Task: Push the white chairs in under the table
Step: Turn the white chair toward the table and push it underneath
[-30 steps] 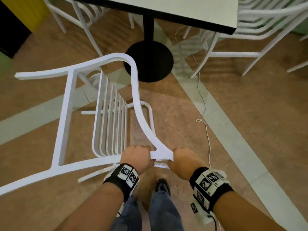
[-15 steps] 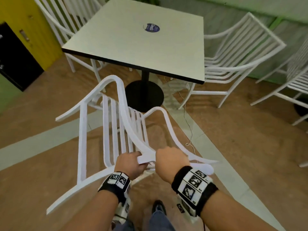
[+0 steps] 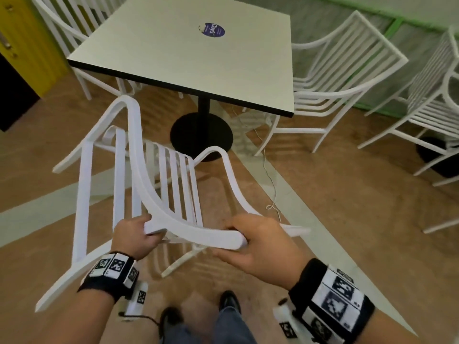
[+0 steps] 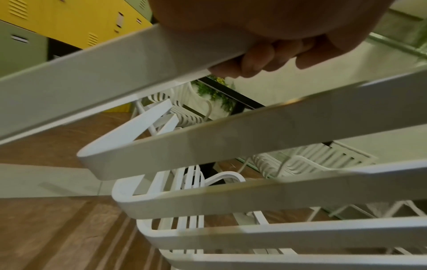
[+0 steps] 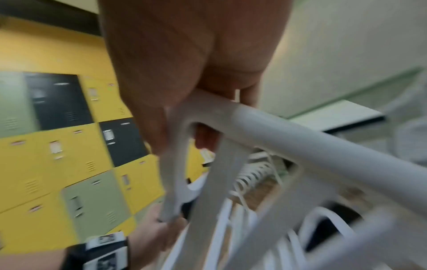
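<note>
Closest in, dark shoes (image 3: 229,301) and blue jeans can be seen at the bottom of the head view, with black wristbands carrying black-and-white marker tags (image 3: 334,297) worn on both forearms. Just above that, a white slatted metal armchair (image 3: 173,184) is held tipped over at an angle, its curved top rail turned toward the person and its legs sticking out to the left. The left hand (image 3: 134,238) is wrapped around the flat white rail, and in the left wrist view the fingers (image 4: 258,60) are seen curled under the bar, so it's properly gripped. The right hand (image 3: 263,247) is clamped on the other end of the same rail, thumb on the near side and fingers hooked over the far side, which the blurry right wrist view backs up. The chair is well short of the desk, over brown wood-look floor with a pale grey stripe (image 3: 298,194) running across it and a thin white cable (image 3: 270,184) lying loose. Further out stands the square off-white desk with a black edge (image 3: 188,53), on a black pedestal with a round base (image 3: 201,135), a round blue sticker (image 3: 211,29) on top. Another white slatted chair (image 3: 335,78) is parked on its right side, and more white chairs (image 3: 59,28) sit on the far left. Yellow lockers (image 3: 27,40) are at the far left edge.
</note>
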A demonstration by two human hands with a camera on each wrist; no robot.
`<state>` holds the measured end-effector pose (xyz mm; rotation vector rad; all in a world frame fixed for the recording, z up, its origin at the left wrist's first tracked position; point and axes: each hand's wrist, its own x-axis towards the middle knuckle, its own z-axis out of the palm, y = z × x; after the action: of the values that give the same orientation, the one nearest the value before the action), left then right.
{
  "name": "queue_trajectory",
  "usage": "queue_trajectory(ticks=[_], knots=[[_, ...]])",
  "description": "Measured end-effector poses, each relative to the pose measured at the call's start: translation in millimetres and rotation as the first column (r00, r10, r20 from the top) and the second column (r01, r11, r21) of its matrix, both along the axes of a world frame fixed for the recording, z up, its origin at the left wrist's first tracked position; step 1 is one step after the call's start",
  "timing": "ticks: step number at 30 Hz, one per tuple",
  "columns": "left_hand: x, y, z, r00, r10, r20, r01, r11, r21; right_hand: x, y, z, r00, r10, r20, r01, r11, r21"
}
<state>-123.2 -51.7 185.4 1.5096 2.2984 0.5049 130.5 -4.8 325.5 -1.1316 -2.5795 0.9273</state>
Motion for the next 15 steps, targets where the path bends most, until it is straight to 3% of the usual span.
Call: queue_trajectory(ticks=[2, 9, 15], knots=[[-4.9, -2.5, 2.1, 1.000, 0.008, 0.017, -0.009, 1.000, 0.003, 0.9, 5.3, -10.3, 0.992, -0.029, -0.125, 0.019, 0.997, -0.076], [-29.5, -18.4, -14.5, 0.990, 0.058, 0.130, -0.062, 0.998, 0.023, -25.7, -17.3, -21.4, 0.972, 0.117, -0.203, -0.097, 0.990, 0.106], [-37.6, -11.9, 7.0, 0.969, 0.116, 0.218, -0.171, 0.953, 0.248, -68.2, -31.4, -18.7, 0.970, 0.169, -0.177, -0.111, 0.948, 0.298]])
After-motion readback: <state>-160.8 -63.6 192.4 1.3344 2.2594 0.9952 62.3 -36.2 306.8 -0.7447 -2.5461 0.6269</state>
